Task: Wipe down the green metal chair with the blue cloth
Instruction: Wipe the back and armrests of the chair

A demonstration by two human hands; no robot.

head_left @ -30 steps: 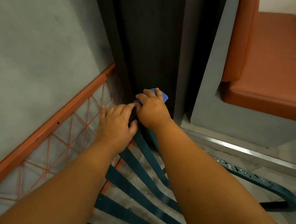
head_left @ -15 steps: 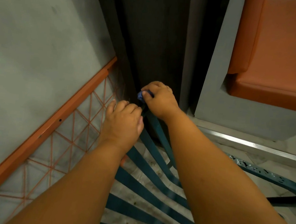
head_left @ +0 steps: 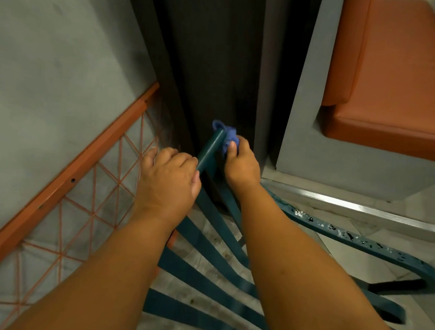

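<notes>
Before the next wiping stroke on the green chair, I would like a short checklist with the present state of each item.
1. Blue cloth is held: ok, the right hand pinches it, bunched, in a firm grip.
2. Cloth touches the chair: ok, it is pressed at the top end of a green metal chair bar.
3. Chair is steadied: ok, the left hand rests curled against the same bar, lower down.
4. Room to move the cloth: not ok at the top, since the dark wall panel is right behind the bar end.
5. Armrest cleaned: not ok, the green curved armrest carries dark and pale spots.
6. Underside of the bars: cannot tell.
</notes>
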